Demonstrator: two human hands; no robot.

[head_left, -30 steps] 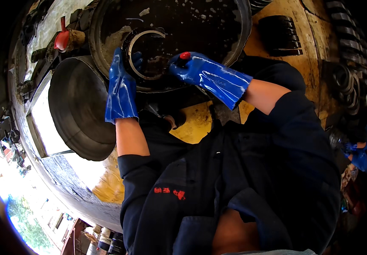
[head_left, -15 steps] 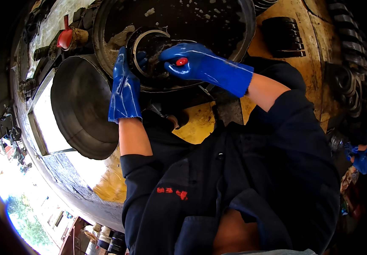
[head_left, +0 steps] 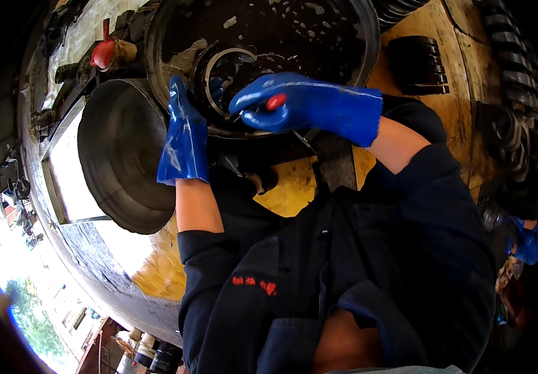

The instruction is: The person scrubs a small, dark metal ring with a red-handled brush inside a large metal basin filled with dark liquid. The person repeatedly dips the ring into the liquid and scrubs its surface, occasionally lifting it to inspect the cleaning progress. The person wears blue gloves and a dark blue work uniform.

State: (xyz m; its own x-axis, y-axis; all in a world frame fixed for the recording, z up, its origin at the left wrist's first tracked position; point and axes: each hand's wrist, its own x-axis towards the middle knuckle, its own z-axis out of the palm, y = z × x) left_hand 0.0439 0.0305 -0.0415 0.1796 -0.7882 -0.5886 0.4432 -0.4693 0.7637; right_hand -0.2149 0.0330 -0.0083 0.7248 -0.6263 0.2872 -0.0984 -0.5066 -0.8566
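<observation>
Dark ring [head_left: 207, 78] with a pale metal rim, tipped up over the near left part of the big round basin [head_left: 372, 56]. Left hand [head_left: 184, 112], blue glove, is clasped on the ring's left wall: fingers show through the opening, rest of the hand outside. Right hand [head_left: 266, 88], also blue glove, is curled in a fist around a tool with a red handle [head_left: 276, 101], right beside the ring's lower right edge. Can't tell if the tool's tip touches; the glove hides it.

Basin interior is dark and wet-looking, pale flecks and patches across it. Just left of it: a deep metal pan [head_left: 122, 162], tilted. Farther up left, a red object [head_left: 103, 55] by a tan cup-like piece [head_left: 123, 53]. Right of the basin, a black ribbed stack [head_left: 417, 62] sits on a yellowish surface [head_left: 400, 19]. Far right edge: someone else's blue glove [head_left: 524, 246].
</observation>
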